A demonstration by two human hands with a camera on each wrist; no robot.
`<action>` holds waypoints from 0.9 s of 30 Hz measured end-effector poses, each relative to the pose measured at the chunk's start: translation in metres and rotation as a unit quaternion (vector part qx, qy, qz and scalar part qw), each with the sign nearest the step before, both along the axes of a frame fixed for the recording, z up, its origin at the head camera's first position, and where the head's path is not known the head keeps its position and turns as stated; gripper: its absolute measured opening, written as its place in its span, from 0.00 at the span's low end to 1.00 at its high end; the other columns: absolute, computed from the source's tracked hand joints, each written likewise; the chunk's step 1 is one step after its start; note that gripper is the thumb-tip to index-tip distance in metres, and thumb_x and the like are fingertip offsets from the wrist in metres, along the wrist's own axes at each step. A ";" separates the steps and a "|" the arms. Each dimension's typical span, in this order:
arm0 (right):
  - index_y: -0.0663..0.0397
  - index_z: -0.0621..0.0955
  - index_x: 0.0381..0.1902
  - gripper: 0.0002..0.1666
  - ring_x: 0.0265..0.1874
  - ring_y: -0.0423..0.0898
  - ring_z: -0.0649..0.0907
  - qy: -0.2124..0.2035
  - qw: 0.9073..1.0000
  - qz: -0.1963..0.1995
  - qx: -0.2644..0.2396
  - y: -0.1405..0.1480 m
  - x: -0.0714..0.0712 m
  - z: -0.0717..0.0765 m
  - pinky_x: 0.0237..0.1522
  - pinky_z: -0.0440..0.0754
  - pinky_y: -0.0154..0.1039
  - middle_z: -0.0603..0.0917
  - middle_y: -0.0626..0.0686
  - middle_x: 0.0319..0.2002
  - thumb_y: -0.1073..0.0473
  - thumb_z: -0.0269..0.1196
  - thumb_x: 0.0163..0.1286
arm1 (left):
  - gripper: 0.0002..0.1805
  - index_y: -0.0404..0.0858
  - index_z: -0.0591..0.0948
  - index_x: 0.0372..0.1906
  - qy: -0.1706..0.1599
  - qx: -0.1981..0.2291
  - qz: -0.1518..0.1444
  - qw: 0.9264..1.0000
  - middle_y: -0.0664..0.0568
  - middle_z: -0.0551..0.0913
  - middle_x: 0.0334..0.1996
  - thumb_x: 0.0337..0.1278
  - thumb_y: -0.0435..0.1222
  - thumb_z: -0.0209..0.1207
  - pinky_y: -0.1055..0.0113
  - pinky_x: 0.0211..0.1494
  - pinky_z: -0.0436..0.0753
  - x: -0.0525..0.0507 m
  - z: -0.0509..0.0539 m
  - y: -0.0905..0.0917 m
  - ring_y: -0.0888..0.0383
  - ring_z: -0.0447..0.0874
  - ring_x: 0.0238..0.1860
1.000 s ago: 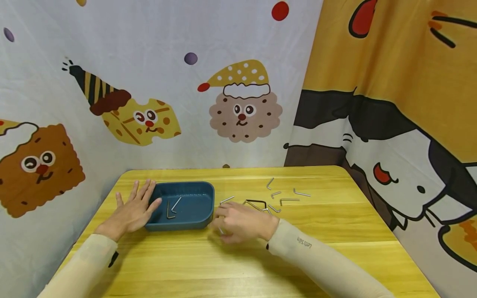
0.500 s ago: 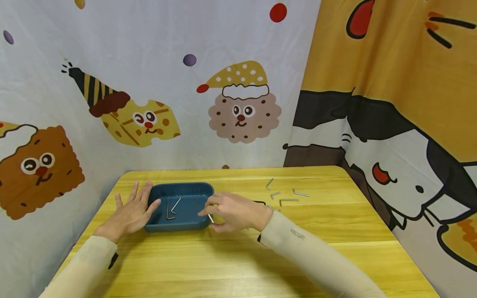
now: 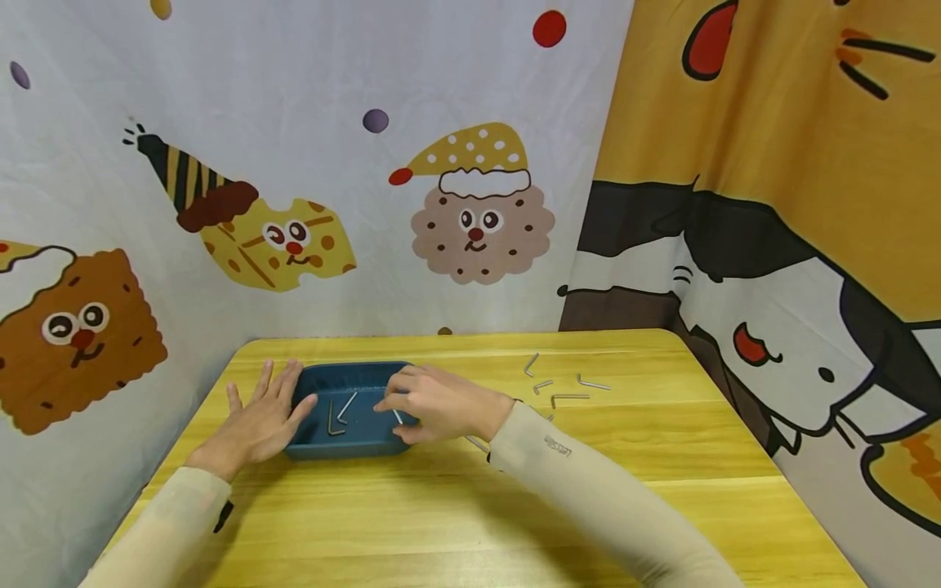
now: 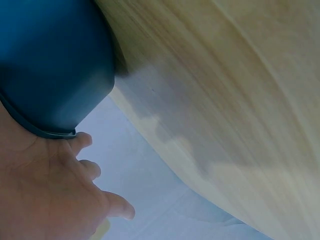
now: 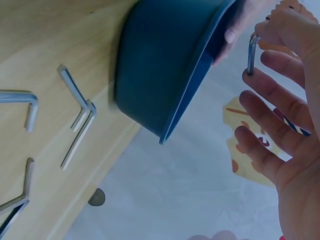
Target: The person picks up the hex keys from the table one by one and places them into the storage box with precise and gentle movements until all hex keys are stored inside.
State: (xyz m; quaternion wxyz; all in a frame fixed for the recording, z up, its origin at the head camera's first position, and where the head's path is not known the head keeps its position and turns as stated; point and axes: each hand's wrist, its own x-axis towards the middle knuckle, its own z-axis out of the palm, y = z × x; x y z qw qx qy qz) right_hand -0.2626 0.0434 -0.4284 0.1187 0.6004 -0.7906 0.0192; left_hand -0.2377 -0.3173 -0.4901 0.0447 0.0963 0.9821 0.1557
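Note:
A dark blue tray (image 3: 345, 450) stands on the left half of the table, with two L-shaped hex keys, a darker one (image 3: 331, 418) and a silver one (image 3: 348, 407), lying inside. My left hand (image 3: 253, 425) touches its left end, fingers straight and spread; in the left wrist view the palm lies along the tray's rim (image 4: 55, 135). Over the tray's right end is my right hand (image 3: 444, 404), pinching a small silver hex key (image 5: 252, 56) between thumb and finger. The other fingers are loosely bent around nothing. The hand hides part of the tray's right side.
Several more hex keys (image 3: 569, 397) lie scattered on the wooden table (image 3: 367, 523) to the right of the tray. One hex key (image 3: 476, 443) shows partly beside the right sleeve. A printed curtain (image 3: 470, 310) hangs behind the table.
My right hand, with the hex key pinched in it, has moved left from the table beside the tray to over its right end. The left hand has stayed at the tray.

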 end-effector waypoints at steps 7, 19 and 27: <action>0.42 0.90 0.73 0.25 0.61 0.44 0.91 0.003 1.000 -0.015 0.022 -0.018 -0.008 0.003 0.73 0.89 0.40 0.92 0.46 0.62 0.44 0.75 0.84 | 0.53 0.36 0.40 0.98 -0.002 -0.006 0.002 1.000 0.31 0.41 0.98 0.95 0.68 0.37 0.07 0.80 0.20 0.000 0.001 0.001 0.24 0.26 0.97; 0.46 0.90 0.74 0.27 0.58 0.40 0.92 -0.039 0.998 -0.033 0.048 -0.057 -0.026 0.013 0.63 0.89 0.28 0.92 0.48 0.64 0.43 0.74 0.85 | 0.53 0.35 0.40 0.98 -0.006 -0.016 0.003 1.000 0.30 0.43 0.97 0.96 0.68 0.37 0.05 0.80 0.22 -0.001 0.002 0.000 0.23 0.28 0.96; 0.44 0.87 0.78 0.29 0.59 0.39 0.92 -0.085 0.987 -0.074 0.111 -0.086 -0.041 0.016 0.63 0.90 0.28 0.90 0.49 0.68 0.43 0.73 0.86 | 0.53 0.35 0.39 0.98 -0.012 -0.020 0.003 1.000 0.30 0.41 0.97 0.96 0.68 0.36 0.05 0.80 0.22 -0.002 0.002 0.000 0.23 0.26 0.96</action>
